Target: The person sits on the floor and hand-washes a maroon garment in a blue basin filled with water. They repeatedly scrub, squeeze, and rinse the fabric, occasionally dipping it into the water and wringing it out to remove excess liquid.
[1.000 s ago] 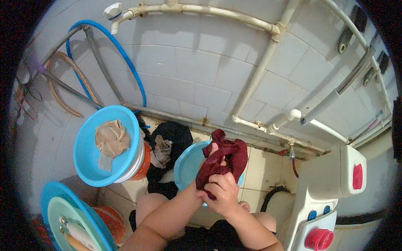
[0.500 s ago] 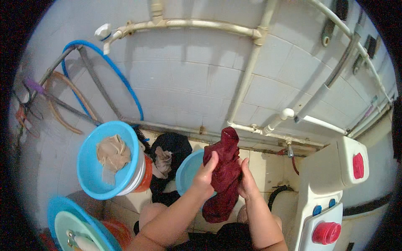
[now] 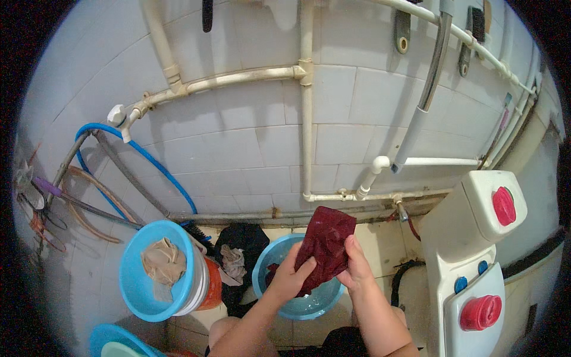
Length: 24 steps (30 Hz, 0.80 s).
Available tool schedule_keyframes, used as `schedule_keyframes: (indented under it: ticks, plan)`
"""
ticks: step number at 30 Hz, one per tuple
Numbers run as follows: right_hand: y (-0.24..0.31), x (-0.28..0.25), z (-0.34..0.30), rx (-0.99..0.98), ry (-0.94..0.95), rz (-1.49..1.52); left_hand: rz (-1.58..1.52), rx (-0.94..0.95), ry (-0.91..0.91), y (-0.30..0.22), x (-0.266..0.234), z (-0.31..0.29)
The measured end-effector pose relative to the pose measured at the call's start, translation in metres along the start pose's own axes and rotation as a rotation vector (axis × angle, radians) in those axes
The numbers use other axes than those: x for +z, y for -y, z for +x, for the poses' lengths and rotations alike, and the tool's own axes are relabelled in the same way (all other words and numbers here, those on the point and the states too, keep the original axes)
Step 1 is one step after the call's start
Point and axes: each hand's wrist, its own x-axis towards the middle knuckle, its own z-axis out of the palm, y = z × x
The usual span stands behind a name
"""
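A wet-looking maroon cloth (image 3: 326, 244) is held up between my two hands, folded into a flat bundle. My left hand (image 3: 288, 276) grips its lower left side, with the thumb lying across the front. Along the lower right edge, my right hand (image 3: 357, 265) pinches the fabric between thumb and fingers. Beneath is a light blue basin (image 3: 324, 310) on the floor, holding clear water. A bit of maroon fabric (image 3: 272, 273) shows inside the basin at its left. My forearms and the cloth hide part of the basin.
Left of the basin, a black cloth heap (image 3: 247, 238) bears a greyish cloth (image 3: 232, 262). A blue basin (image 3: 128, 294) with a beige cloth (image 3: 163, 262) rests on a bucket (image 3: 211, 285). A white toilet (image 3: 443, 279) stands right, pipes (image 3: 307, 137) run along the tiled wall.
The maroon cloth has gone from hanging long to a shorter folded bundle. Both hands still hold it. The view has shifted, showing more of the basin and its water.
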Motion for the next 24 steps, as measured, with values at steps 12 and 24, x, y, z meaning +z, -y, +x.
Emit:
schedule_keyframes:
  ticks: [12, 24]
  plan:
    - [-0.019, 0.01, 0.002, -0.094, -0.315, -1.083, 0.348, 0.176, -0.255, 0.016, 0.002, 0.008]
    - [-0.042, 0.035, -0.031, -0.806, 0.712, -1.567, -1.702, -0.782, 0.125, 0.026, -0.008, 0.013]
